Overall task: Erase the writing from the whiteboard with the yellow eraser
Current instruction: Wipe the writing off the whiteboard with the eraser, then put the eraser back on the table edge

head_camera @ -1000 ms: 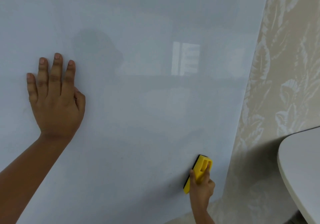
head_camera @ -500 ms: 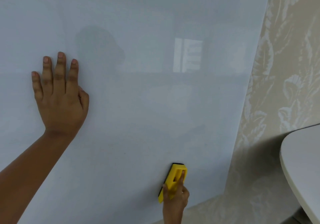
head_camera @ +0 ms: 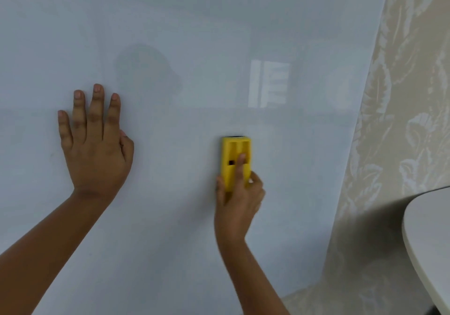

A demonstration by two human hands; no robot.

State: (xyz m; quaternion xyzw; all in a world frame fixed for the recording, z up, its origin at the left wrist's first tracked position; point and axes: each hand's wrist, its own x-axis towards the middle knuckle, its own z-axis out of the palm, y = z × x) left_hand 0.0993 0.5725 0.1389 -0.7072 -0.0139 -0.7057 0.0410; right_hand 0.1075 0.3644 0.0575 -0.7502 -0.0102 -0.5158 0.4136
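Whiteboard point(head_camera: 194, 34) glossy, beside leaf-patterned wallpaper point(head_camera: 401, 120).

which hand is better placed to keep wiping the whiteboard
Right. The right hand already grips the yellow eraser, pressed against the whiteboard. The left hand lies flat and open on the board, holding nothing, likely just bracing.

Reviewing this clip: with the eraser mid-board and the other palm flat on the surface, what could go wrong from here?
1. The left hand lies flat on the whiteboard; skin may leave smudges on the glossy surface.
2. The right hand grips only the lower end of the yellow eraser, so it might tip or slip.
3. Glare and reflections could hide faint leftover marks.
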